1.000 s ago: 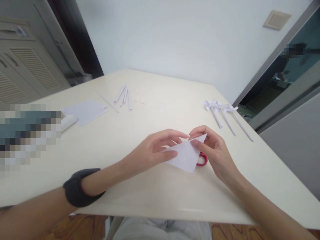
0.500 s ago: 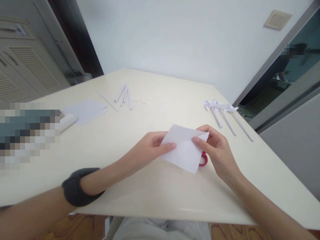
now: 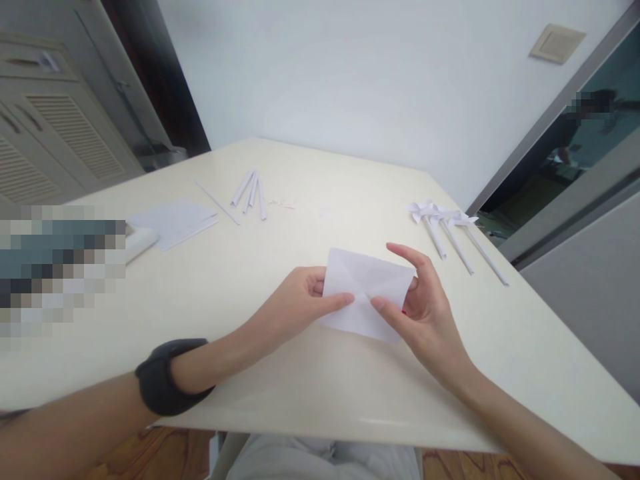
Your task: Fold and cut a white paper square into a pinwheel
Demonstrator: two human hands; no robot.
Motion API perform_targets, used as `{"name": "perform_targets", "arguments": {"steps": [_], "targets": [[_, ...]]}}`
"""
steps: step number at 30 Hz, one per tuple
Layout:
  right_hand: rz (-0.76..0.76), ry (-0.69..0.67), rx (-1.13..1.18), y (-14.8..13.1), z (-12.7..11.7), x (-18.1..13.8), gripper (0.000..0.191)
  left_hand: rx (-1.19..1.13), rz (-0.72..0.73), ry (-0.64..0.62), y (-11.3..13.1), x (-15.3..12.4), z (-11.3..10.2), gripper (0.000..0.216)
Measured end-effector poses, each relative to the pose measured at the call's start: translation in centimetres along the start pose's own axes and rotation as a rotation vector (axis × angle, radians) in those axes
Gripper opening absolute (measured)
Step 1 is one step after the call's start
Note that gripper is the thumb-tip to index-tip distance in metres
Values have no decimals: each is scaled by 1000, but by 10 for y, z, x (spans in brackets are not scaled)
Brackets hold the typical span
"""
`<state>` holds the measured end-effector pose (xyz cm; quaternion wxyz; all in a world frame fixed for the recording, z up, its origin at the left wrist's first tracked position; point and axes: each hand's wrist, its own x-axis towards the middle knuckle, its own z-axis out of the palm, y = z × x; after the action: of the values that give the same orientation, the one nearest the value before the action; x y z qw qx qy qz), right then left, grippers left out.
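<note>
A square sheet of white paper (image 3: 367,273) with faint creases crossing near its middle is held up above the table. My left hand (image 3: 313,297) grips its left side, thumb on the front and fingers curled behind. On the right side, my right hand (image 3: 423,300) pinches it, thumb on the front near the middle and some fingers behind, while the index finger sticks out past the top right corner. A sliver of something red (image 3: 404,312) peeks out between the paper and my right hand; most of it is hidden.
Several rolled paper sticks (image 3: 250,193) lie at the back left, near a thin strip (image 3: 217,202) and stacked paper sheets (image 3: 175,223). Paper pinwheels (image 3: 440,217) on sticks rest at the table's right edge. Small scraps (image 3: 283,203) lie at the back.
The paper has turned a little and its upturned right corner now lies flat. My right index finger has lifted off. The red ring handle that showed beside the paper is now mostly covered.
</note>
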<state>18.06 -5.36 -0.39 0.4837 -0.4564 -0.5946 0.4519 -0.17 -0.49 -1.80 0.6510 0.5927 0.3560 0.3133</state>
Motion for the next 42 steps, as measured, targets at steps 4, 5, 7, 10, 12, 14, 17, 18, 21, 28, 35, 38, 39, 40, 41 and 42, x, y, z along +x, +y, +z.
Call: {"name": "perform_targets", "arguments": {"steps": [4,5,7,10,12,14,17,18,21,28,35,38,39,40,41,42], "targets": [[-6,30,-38,2,-1,1,44,6,-6,27,1,-1,1,34],[3,41,-51,3,-2,2,41,2,-8,35,1,-1,2,34],[44,52,-71,4,-4,4,33,-8,-10,47,0,-1,2,35],[69,68,-23,7,-7,8,21,-17,13,57,1,-1,3,34],[48,73,13,11,-8,10,15,-17,36,42,4,-1,3,32],[27,53,8,13,-9,11,11,6,25,3,8,-3,4,28],[20,8,-42,15,-8,10,6,95,-30,-25,14,-5,3,18],[26,-1,-65,15,-7,9,7,133,-40,-11,15,-6,3,18],[23,-16,-134,15,-4,6,9,190,-60,36,15,-7,3,22],[29,-32,-139,12,-4,6,14,60,-97,41,15,-7,4,30],[95,-27,-87,4,-7,7,16,69,-99,8,15,-5,5,32],[111,-29,-31,3,-8,8,19,78,-104,-20,15,-5,6,33],[110,-29,-11,4,-9,8,20,89,-107,-21,15,-5,6,33],[110,-31,3,4,-9,9,22,97,-107,-26,16,-5,6,33],[108,-27,13,6,-10,9,23,103,-105,-37,16,-5,6,33],[107,-21,16,7,-10,9,24,107,-100,-54,17,-5,6,33]]}}
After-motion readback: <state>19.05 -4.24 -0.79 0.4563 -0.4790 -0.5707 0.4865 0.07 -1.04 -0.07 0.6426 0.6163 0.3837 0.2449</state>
